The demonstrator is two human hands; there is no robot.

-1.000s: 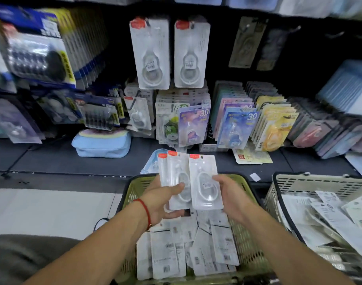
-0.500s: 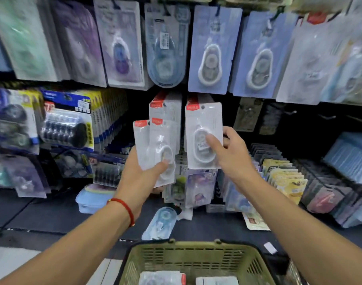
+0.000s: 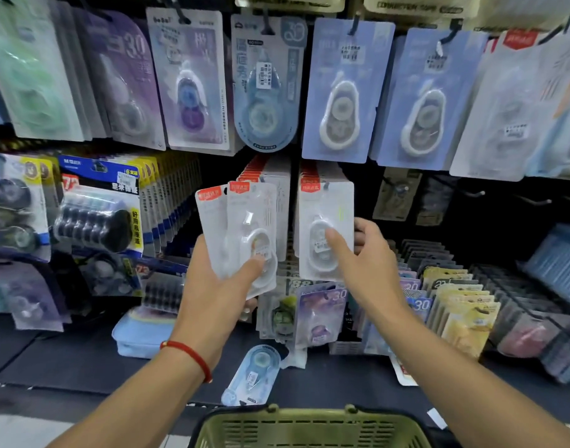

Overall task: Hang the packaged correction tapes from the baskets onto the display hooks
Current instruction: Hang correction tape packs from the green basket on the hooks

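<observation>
The right hand (image 3: 367, 263) pinches one white red-tabbed correction-tape pack (image 3: 325, 231) at its display hook (image 3: 325, 186); the left hand (image 3: 219, 286) grips two spare packs (image 3: 241, 234). A missed hang hole could drop it toward the green basket (image 3: 309, 428).

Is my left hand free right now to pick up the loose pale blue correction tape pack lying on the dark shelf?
Probably not: the left hand already grips two white packs, though nothing blocks the pale blue pack.
</observation>
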